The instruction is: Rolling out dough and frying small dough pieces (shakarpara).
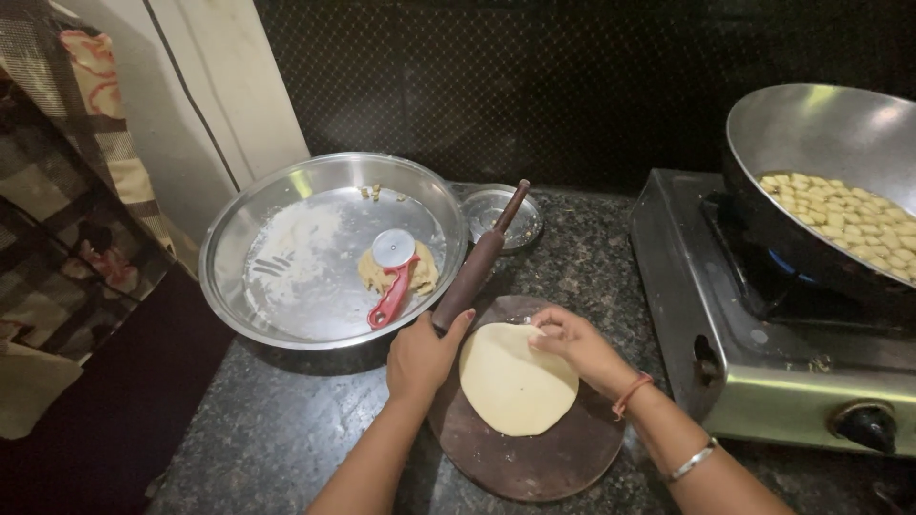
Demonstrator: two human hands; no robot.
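My left hand (420,360) was closed round the near end of the rolling pin (474,263), which slanted far-right over the board's (534,463) far-left edge, while my right hand (572,345) pinched the far edge of the dough disc (515,380) lying on the board, bare counter (267,429) open to the near left. The steel plate (239,238) at far left held flour, a dough lump (420,272) and a red cutter (391,286). The pan (811,133) on the stove (763,381) held cut pieces (854,224), its right side cut off.

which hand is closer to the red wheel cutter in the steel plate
Left. The left hand grips the rolling pin just below the cutter; the right hand pinches the dough round's far edge.
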